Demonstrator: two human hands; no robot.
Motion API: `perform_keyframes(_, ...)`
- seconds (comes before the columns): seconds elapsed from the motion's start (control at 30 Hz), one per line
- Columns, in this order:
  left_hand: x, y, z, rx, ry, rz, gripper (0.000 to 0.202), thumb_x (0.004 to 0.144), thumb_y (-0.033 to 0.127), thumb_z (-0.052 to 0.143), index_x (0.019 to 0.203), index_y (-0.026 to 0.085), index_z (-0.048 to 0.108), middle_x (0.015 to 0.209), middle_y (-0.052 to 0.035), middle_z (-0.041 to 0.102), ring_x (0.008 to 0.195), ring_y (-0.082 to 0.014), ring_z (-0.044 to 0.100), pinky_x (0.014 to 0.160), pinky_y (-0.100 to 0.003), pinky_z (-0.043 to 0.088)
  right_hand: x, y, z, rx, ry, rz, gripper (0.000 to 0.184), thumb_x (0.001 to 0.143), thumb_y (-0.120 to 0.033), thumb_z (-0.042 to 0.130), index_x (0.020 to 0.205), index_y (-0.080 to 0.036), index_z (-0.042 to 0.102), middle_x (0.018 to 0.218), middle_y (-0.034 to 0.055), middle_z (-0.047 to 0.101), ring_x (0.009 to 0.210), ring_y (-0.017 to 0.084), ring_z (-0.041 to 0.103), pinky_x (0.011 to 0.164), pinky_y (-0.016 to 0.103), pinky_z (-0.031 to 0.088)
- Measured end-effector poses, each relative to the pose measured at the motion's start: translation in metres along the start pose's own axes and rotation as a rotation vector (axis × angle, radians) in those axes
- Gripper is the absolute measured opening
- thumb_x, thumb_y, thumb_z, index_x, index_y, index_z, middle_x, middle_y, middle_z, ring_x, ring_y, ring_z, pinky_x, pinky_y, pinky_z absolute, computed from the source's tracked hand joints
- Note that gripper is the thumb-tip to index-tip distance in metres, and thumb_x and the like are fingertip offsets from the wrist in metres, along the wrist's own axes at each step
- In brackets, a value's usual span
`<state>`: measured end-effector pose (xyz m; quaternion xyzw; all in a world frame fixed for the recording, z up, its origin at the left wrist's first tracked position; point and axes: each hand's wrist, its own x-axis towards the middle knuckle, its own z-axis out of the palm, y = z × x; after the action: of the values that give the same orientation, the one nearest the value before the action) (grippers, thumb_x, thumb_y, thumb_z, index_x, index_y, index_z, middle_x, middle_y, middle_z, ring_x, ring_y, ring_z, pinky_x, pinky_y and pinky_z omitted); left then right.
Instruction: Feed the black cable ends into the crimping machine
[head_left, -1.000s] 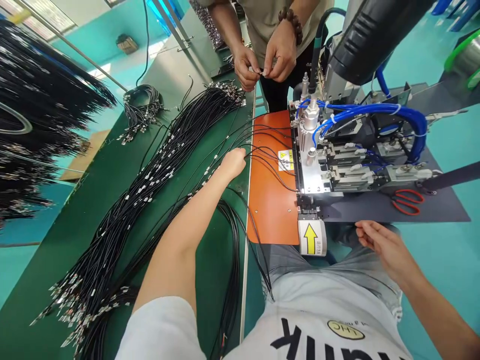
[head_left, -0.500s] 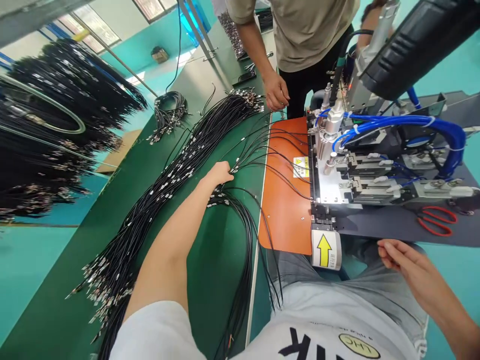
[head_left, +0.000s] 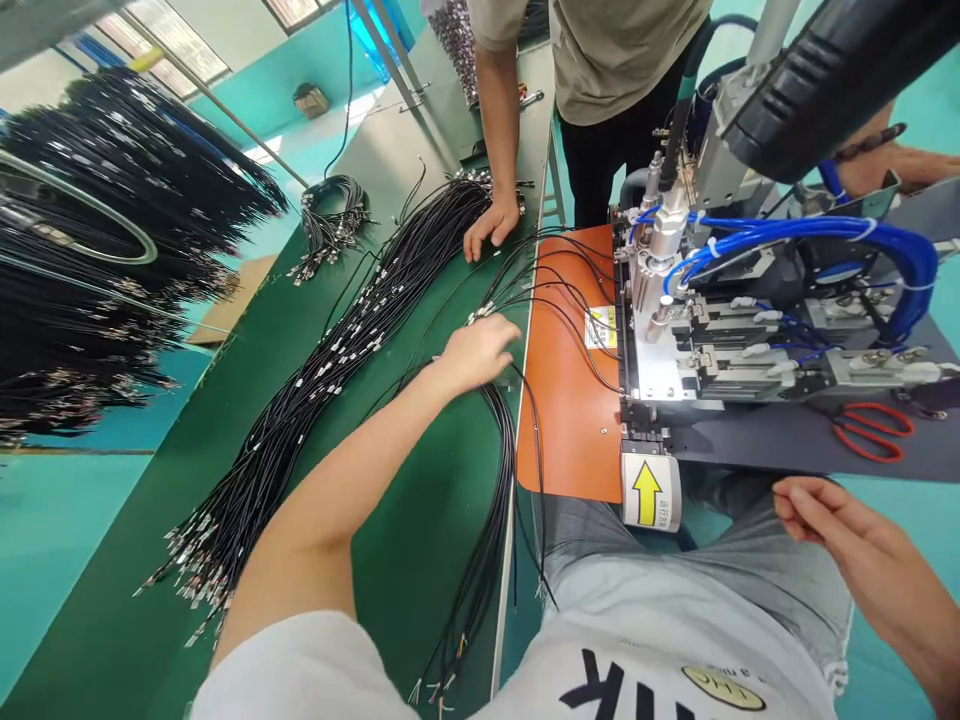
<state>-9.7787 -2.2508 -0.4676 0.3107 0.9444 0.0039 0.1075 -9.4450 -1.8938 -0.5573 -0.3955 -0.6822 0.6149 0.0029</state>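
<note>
My left hand [head_left: 480,355] reaches over the green table, beside a bunch of thin black cables [head_left: 501,450] that hangs toward the table's near edge. Its thumb and forefinger stand apart with nothing visible between them; the other fingers are hidden. Just beyond it, several cables with white tags [head_left: 481,313] run across an orange plate [head_left: 571,430] into the machine [head_left: 667,330]. Over my lap, right of the machine, my right hand [head_left: 862,540] is closed, thumb against curled fingers, and nothing shows in it.
A long bundle of black cables [head_left: 330,370] lies along the table [head_left: 405,480]. Across from me, a co-worker's hand [head_left: 495,222] rests at its far end. Red-handled scissors [head_left: 874,432] lie on the dark machine base. More cables [head_left: 97,240] hang at the left.
My left hand has moved right and slightly nearer, its thumb and forefinger now apart. The co-worker's hand has come down to the long bundle. My right hand has shifted slightly right.
</note>
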Motion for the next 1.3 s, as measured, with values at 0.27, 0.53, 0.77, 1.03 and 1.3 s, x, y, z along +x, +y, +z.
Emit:
perform_keyframes(0.27, -0.051, 0.053, 0.026, 0.144, -0.079, 0.762, 0.017, 0.087, 0.015, 0.044, 0.092, 0.019, 0.059, 0.095, -0.0099, 0.063, 0.095, -0.0243, 0.056, 0.094, -0.042, 0.042, -0.027, -0.044, 0.042, -0.144, -0.409, -0.159, 0.030, 0.087, -0.057, 0.061, 0.097, -0.029, 0.066, 0.080, 0.0069, 0.062, 0.070, 0.021, 0.056, 0.067, 0.038, 0.049)
perform_keyframes(0.53, -0.117, 0.130, 0.011, -0.084, -0.125, 1.000, 0.017, 0.094, 0.017, 0.044, 0.096, 0.022, 0.060, 0.078, -0.0046, 0.063, 0.069, -0.0187, 0.056, 0.065, -0.033, 0.045, -0.039, -0.064, 0.077, -0.118, -0.576, -0.356, 0.028, 0.101, -0.044, 0.042, 0.107, -0.026, 0.062, 0.074, 0.0012, 0.060, 0.074, 0.018, 0.060, 0.075, 0.033, 0.050)
perform_keyframes(0.77, -0.098, 0.099, 0.048, -0.135, 0.068, 0.342, 0.025, 0.102, 0.024, 0.037, 0.114, 0.019, 0.058, 0.091, -0.0064, 0.071, 0.084, -0.0184, 0.068, 0.073, -0.030, 0.052, -0.029, -0.057, 0.091, -0.149, -0.479, -0.401, 0.029, 0.093, -0.037, 0.059, 0.121, -0.027, 0.061, 0.096, 0.0033, 0.068, 0.072, 0.016, 0.062, 0.073, 0.033, 0.052)
perform_keyframes(1.03, -0.094, 0.149, 0.055, -0.185, 0.044, 0.353, 0.021, 0.101, 0.027, 0.039, 0.114, 0.019, 0.054, 0.092, -0.0083, 0.065, 0.082, -0.0213, 0.063, 0.073, -0.036, 0.050, -0.020, -0.066, 0.105, -0.149, -0.308, -0.652, 0.012, 0.093, -0.034, 0.063, 0.088, -0.026, 0.071, 0.084, 0.0022, 0.071, 0.071, 0.018, 0.062, 0.072, 0.034, 0.051)
perform_keyframes(1.3, -0.073, 0.189, 0.068, -0.699, 0.033, 0.419, 0.013, 0.101, 0.025, 0.045, 0.107, 0.022, 0.055, 0.093, -0.0029, 0.067, 0.078, -0.0132, 0.062, 0.071, -0.026, 0.050, -0.007, -0.063, 0.086, -0.020, -0.284, -0.415, 0.025, 0.086, -0.043, 0.070, 0.075, -0.021, 0.067, 0.066, -0.0004, 0.066, 0.055, 0.014, 0.058, 0.055, 0.027, 0.046)
